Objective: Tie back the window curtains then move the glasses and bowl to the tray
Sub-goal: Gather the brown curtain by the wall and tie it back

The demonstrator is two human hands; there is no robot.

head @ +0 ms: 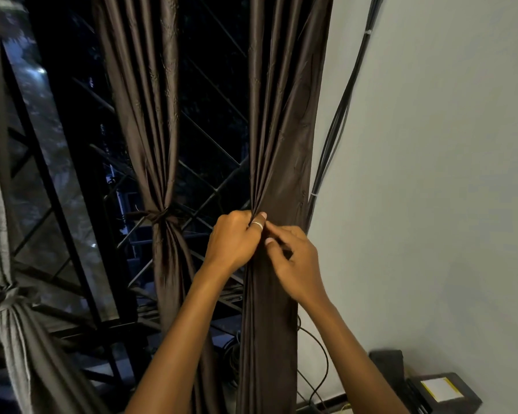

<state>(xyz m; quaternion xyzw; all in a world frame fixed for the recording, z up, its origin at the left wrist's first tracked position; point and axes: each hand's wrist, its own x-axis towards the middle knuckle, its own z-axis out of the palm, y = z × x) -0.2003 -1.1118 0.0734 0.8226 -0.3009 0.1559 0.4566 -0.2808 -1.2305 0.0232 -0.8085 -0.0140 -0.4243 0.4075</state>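
Dark night fills the window [210, 70] ahead of me, with a metal grille [216, 186] of crossing bars behind the glass and a pale wall [431, 144] running off to the right. Three curtains hang in front of me. The left curtain [15, 324], greyish, is cinched with a knot low down at the edge of my view. The middle curtain [150, 115], dark brown, is bound at its waist by a tie [159, 218] of the same cloth. The right curtain [278, 130], also dark brown, hangs beside the wall and has no band round it yet; this is the one I am working on. My left hand [234, 240] has its fingers curled round the gathered folds at the curtain's left edge, the thumb with a silver ring [257, 225] lying across the front of the cloth. My right hand [295, 264] meets it from the right, thumb and forefinger pinching the fabric just beside that ringed thumb, the other fingers bent loosely; whether it also holds a strip of tie I cannot tell. A bundle of black cables [341, 115] runs down the wall just right of the curtain, and a thin cord [323, 363] loops below. A dark box [443, 389] with a pale label sits low in the right corner.
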